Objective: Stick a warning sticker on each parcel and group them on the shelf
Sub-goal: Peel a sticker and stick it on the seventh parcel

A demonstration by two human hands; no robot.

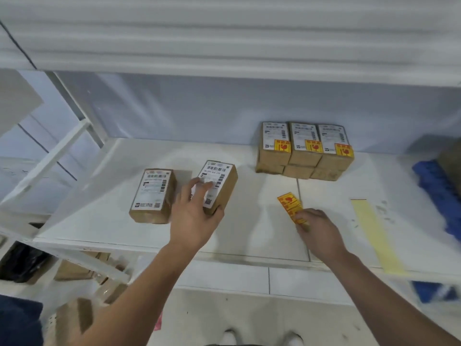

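Left grip (192, 216) clasps a parcel (220, 184) on the shelf (249, 228); right grip (318, 229) pinches the sticker strip (289, 205), whose near end is hidden.

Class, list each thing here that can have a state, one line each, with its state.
Left hand, gripping the held parcel.
Held parcel, no warning sticker.
Right hand, pinching the sticker strip.
Loose parcel, flat on the shelf, no warning sticker.
Back parcels, stacked, top three stickered.
Backing strip, flat on shelf.
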